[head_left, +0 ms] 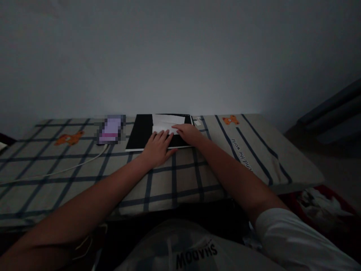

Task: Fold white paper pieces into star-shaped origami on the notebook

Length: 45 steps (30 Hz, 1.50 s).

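Observation:
My left hand [158,149] lies palm down with its fingers spread. Its fingertips press on the lower edge of a white sheet of paper [166,119], which has a crease across it. Under the paper is a black pad or book [141,130] with a pale edge and small holes or marks at its top right. My right hand [187,133] rests on the paper's right part, index finger stretched to the left and touching the sheet. Its other fingers are curled under, so whatever they may hold is hidden.
A phone [111,129] with a blurred screen lies on the left, its white cable [79,164] running to the left edge. A checked cloth [175,188] covers the table against a grey wall [180,56]. Small white scraps [197,121] lie right of the pad. A red container [324,210] stands below right.

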Each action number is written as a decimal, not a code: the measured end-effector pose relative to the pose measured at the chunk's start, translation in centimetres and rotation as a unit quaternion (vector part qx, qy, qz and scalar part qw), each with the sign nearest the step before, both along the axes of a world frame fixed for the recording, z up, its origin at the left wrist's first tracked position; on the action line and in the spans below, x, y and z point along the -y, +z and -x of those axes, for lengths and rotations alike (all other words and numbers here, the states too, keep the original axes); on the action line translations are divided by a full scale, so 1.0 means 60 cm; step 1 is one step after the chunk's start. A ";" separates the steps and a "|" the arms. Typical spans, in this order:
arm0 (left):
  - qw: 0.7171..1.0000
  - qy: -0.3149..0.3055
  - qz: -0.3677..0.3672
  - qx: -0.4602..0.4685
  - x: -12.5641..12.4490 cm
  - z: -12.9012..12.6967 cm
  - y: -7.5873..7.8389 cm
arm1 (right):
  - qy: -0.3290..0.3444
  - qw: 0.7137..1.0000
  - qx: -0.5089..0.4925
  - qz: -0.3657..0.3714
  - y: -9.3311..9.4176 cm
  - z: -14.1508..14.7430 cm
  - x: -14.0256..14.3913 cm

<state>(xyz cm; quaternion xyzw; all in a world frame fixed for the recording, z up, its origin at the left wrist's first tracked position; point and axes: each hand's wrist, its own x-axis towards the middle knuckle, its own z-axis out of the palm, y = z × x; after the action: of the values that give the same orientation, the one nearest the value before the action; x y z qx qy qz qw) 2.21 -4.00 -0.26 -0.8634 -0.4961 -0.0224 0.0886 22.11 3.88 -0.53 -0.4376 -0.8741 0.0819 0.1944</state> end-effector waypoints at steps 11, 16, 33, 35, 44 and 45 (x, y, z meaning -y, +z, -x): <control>1.000 -0.003 0.009 0.003 -0.020 -0.006 0.013 | -0.124 0.971 0.205 -0.020 0.052 0.023 0.069; 0.999 -0.024 0.006 0.042 -0.034 0.009 0.011 | -0.128 0.968 0.217 -0.009 0.060 0.030 0.085; 0.990 -0.072 0.043 0.116 -0.065 0.062 0.017 | 0.014 0.986 0.157 -0.049 0.051 -0.012 0.051; 0.990 -0.043 0.046 0.129 -0.067 0.065 0.016 | 0.030 0.990 0.140 -0.002 0.050 -0.012 0.048; 0.986 -0.012 0.086 0.145 -0.089 0.087 -0.001 | 0.082 0.994 0.069 0.028 0.036 -0.003 0.048; 0.985 -0.025 0.094 0.143 -0.093 0.092 -0.002 | 0.086 0.994 0.063 0.027 0.033 -0.004 0.045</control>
<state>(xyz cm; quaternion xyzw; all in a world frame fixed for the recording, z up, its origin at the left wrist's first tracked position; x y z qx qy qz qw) -3.32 1.59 -0.36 -0.8682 -0.4814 -0.1009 -0.0656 22.36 1.18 1.48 -0.3701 -0.9166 0.0936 0.1192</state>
